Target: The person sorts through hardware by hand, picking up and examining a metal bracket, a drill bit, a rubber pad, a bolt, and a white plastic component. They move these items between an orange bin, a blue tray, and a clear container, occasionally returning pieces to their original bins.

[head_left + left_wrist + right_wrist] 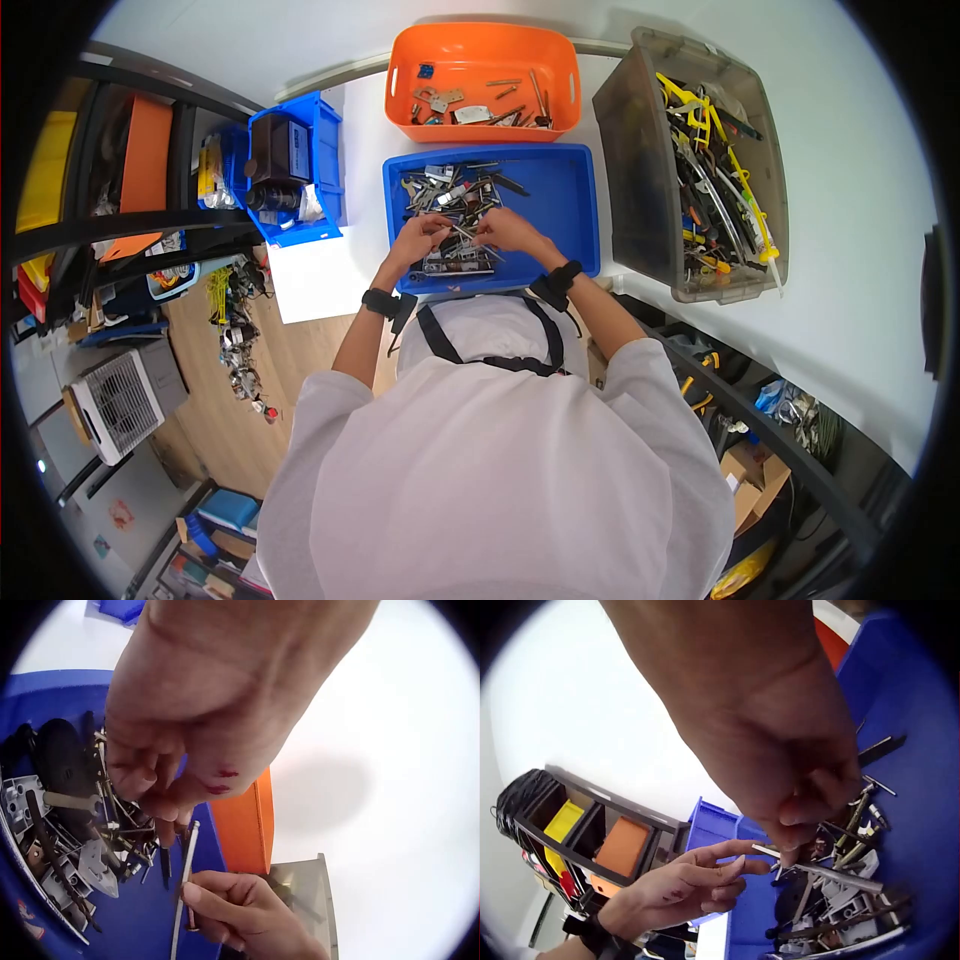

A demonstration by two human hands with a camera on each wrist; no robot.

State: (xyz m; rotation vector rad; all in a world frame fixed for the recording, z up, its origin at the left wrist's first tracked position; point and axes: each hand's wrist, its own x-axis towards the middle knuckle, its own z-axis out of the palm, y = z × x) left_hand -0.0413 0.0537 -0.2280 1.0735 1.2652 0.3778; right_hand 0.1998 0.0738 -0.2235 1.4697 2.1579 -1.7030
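A blue tray [560, 215] with a heap of metal hardware lies in front of me, and both hands are over it. My right hand [508, 232] pinches a long thin metal rod [190, 855] between thumb and fingers. Beside the rod, in that same hand, is a brownish bolt with a flat head [193, 928]. My left hand [415, 240] is close to the rod's upper end, its fingers loosely extended in the right wrist view. Under the hands lie an open-ended wrench [71, 801], grey metal brackets [97, 866] and several screws.
Behind the tray stands an orange bin [480, 45] with a few metal parts. A grey translucent bin [640, 180] full of tools and yellow pieces is on the right. At left, a blue open box [325, 160] holds dark items; shelving [90, 220] runs beyond it.
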